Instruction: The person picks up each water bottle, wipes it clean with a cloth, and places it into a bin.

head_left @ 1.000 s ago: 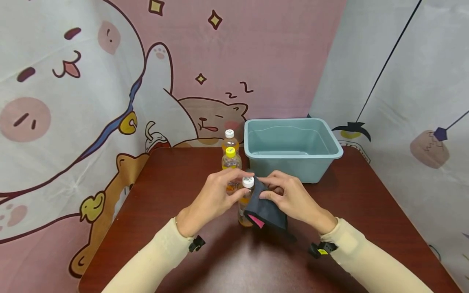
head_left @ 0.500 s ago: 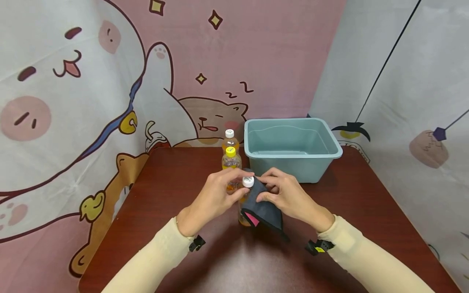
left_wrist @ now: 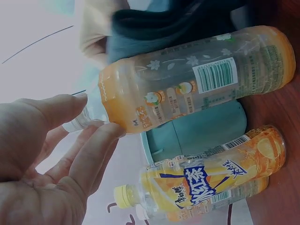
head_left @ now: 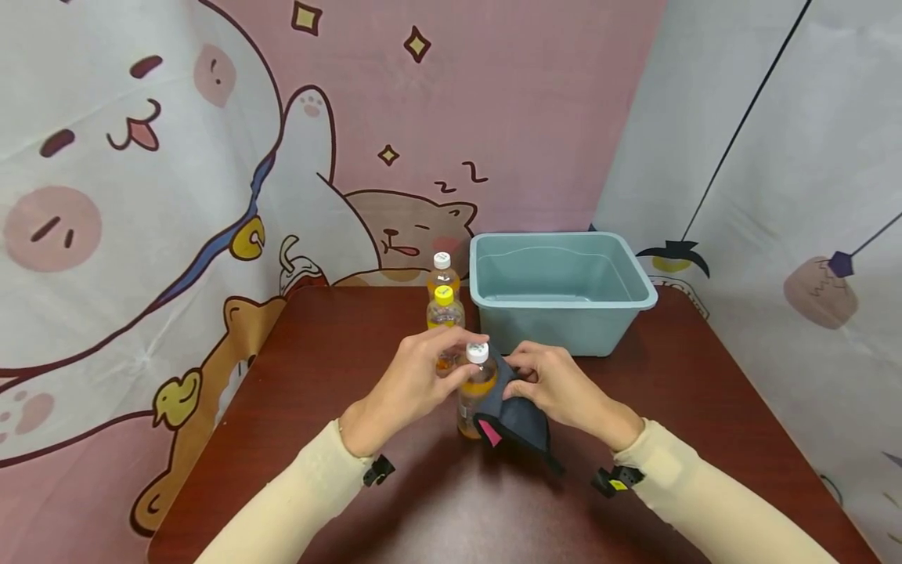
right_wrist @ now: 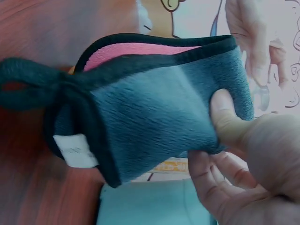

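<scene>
A clear plastic drink bottle [head_left: 468, 409] with a white cap and orange label stands upright on the table. My left hand [head_left: 416, 366] pinches it near the cap, thumb and fingers on either side of the neck. Against its right side lies a dark grey cleaning cloth [head_left: 524, 421], folded, with pink lining at one edge. My right hand [head_left: 564, 384] grips that cloth between thumb and fingers. In the right wrist view the cloth's hanging loop [right_wrist: 28, 84] and white tag [right_wrist: 75, 151] show, and the cloth covers most of the bottle.
Right behind stand a yellow-capped tea bottle [head_left: 445, 313] and, farther back, another white-capped bottle [head_left: 443, 276]. A blue-grey plastic bin [head_left: 553, 329] sits at the back right of the dark red table [head_left: 338, 352]. Printed curtains hang behind.
My right hand has moved slightly right and down with the cloth, baring more of the bottle's orange upper part. My left hand stays at the bottle's neck.
</scene>
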The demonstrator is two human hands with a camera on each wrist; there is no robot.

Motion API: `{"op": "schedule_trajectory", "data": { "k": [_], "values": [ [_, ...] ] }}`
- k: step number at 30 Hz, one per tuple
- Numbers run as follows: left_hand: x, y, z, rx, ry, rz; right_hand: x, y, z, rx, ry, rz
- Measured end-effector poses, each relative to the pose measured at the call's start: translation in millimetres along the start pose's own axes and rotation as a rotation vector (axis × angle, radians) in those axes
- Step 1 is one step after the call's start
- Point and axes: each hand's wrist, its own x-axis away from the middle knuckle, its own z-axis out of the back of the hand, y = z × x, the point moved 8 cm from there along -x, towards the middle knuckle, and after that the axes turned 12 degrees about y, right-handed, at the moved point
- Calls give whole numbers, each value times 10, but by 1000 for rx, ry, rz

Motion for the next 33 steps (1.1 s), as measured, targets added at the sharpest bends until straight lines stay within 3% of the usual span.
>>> {"op": "schedule_trajectory", "data": {
  "k": [6,17,25,33],
  "values": [
    [3,-1,-2,-16,1,-5,30,107,-194,101,-80,35],
    [9,-3,-8,-12,6,-13,100,301,-511,96,-233,38],
    [14,-10,-16,-22,0,1,113,312,-449,54,-207,28],
    [5,-5,-21,-20,4,-8,59,174,-153,31,-65,8]
  ]
}}
